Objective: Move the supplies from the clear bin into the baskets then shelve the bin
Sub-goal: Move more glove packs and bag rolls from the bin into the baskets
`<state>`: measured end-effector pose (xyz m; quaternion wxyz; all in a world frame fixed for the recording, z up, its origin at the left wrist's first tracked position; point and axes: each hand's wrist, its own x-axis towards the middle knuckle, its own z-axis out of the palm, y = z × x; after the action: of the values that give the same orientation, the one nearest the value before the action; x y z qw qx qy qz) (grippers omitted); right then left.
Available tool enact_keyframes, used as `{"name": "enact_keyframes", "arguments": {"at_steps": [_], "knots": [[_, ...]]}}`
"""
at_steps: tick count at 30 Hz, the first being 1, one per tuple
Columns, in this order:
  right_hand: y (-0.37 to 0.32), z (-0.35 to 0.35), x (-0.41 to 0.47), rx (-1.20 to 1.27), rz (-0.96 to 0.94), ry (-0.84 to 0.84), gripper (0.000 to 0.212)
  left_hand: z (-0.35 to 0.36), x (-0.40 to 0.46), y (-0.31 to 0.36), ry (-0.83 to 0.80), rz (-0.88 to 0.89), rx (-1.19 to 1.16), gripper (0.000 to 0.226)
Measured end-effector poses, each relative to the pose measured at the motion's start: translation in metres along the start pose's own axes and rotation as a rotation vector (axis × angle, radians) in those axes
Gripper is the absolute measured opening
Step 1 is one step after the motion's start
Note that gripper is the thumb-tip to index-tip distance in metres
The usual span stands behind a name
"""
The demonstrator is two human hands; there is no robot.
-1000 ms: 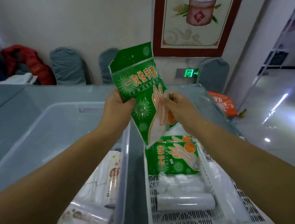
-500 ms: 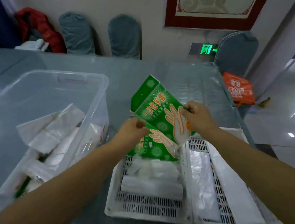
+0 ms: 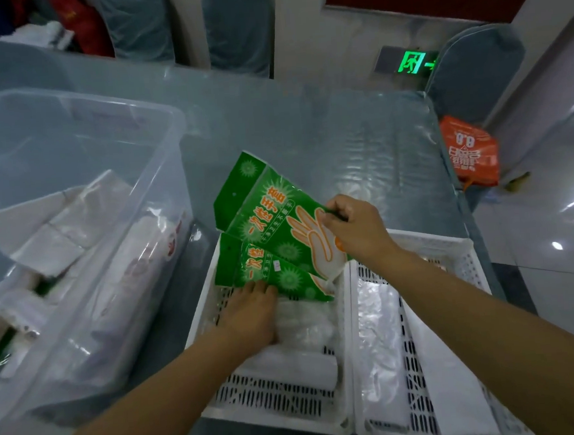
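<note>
- Over the far end of the left basket [image 3: 204,313], the right hand [image 3: 355,232] pinches the upper glove pack [image 3: 271,215] by its right edge, fingers and thumb curled on the plastic; the pack tilts, its far end past the basket's far rim over the table [image 3: 305,119].
- Nearer, the left hand [image 3: 252,316] lies palm down in the same basket, fingers straight and together, tips touching the near edge of the lower glove pack [image 3: 273,273]; it grips nothing that I can see.
- That lower pack lies flat in the basket, partly under the upper one.
- Under and near the left hand sit white plastic-wrapped bundles, and a white roll [image 3: 291,371] lies across the basket's near part.
- Just right of it, touching side by side, the right basket [image 3: 453,249] holds clear and white flat packs along its length.
- Far left stands the clear bin [image 3: 169,130], close beside the left basket; it is far from empty: white wrapped packs and rolls pile against its near and right walls, with bits of green showing low down.
- Judgement: the transfer is under way, perhaps near the middle. Both baskets hold supplies, and the pack in hand looks about to be laid on its twin.
- Left to do: release this pack, carry over the many items in the bin, then shelve the bin. No shelf shows.
- Beyond the table stand covered chairs, a green exit sign [image 3: 411,63] and an orange bag [image 3: 469,151] at the far right.
</note>
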<state>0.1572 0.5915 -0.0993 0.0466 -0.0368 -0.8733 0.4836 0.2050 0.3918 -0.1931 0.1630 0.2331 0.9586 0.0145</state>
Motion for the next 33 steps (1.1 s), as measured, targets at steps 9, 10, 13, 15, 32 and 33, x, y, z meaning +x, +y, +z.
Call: {"name": "enact_keyframes", "arguments": {"at_steps": [9,10,13,15,32,33], "knots": [[-0.003,0.008,0.004,0.024,0.006,-0.081,0.019,-0.002,0.005,0.000,-0.007,-0.002,0.048,0.063],[-0.004,0.009,0.004,0.018,-0.001,-0.085,0.018,-0.002,0.006,0.000,0.000,0.007,0.052,0.061],[-0.005,0.011,0.007,-0.005,-0.008,-0.086,0.018,-0.001,0.006,0.002,0.012,0.019,0.037,0.060],[-0.005,0.012,0.008,-0.003,-0.010,-0.087,0.020,-0.002,0.005,0.003,-0.003,0.032,0.031,0.054],[0.014,0.042,-0.001,-0.409,-0.054,-0.397,0.018,-0.011,-0.043,-0.024,0.229,0.258,-0.063,0.031],[0.018,0.046,-0.004,-0.449,-0.073,-0.377,0.019,-0.013,-0.043,-0.020,0.265,0.257,-0.038,0.035]]}}
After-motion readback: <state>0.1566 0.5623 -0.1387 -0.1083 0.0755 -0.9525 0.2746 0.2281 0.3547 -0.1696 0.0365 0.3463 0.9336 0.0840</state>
